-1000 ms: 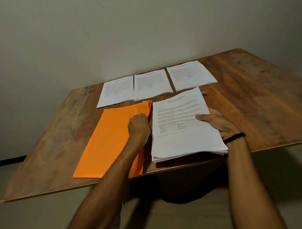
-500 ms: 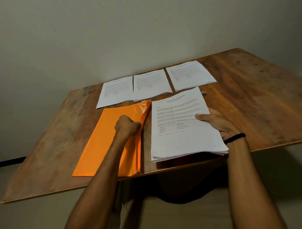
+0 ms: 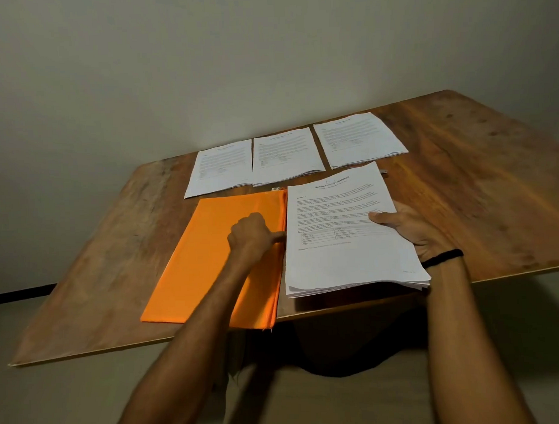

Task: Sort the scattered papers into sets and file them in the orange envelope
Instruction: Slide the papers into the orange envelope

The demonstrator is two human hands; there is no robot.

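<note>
Fingers of the left hand (image 3: pixel 252 236) are curling into a fist on the envelope (image 3: pixel 204 262), at its long right edge, with the thumb pointing toward the stack (image 3: pixel 346 250) and seemingly pinching the envelope's top layer; the knuckles are hiding the grasp itself. The envelope is lying flat on the near-left part of the table (image 3: pixel 480 185), its lower end reaching the near edge and its right edge running just beside the stack. The right hand (image 3: pixel 408 229) is gripping the stack by its right side, thumb lying on the top sheet and fingers tucked beneath, and is holding the near end slightly off the wood. The top sheet is showing printed text and a small grid of rows. A black band (image 3: pixel 444 256) is circling the right wrist. Three sets are sitting in a row near the far edge: the left set (image 3: pixel 221 169) and middle set (image 3: pixel 285 154) are touching, and the right set (image 3: pixel 358 139) is lying slightly apart. A plain wall (image 3: pixel 203 71) is standing behind.
</note>
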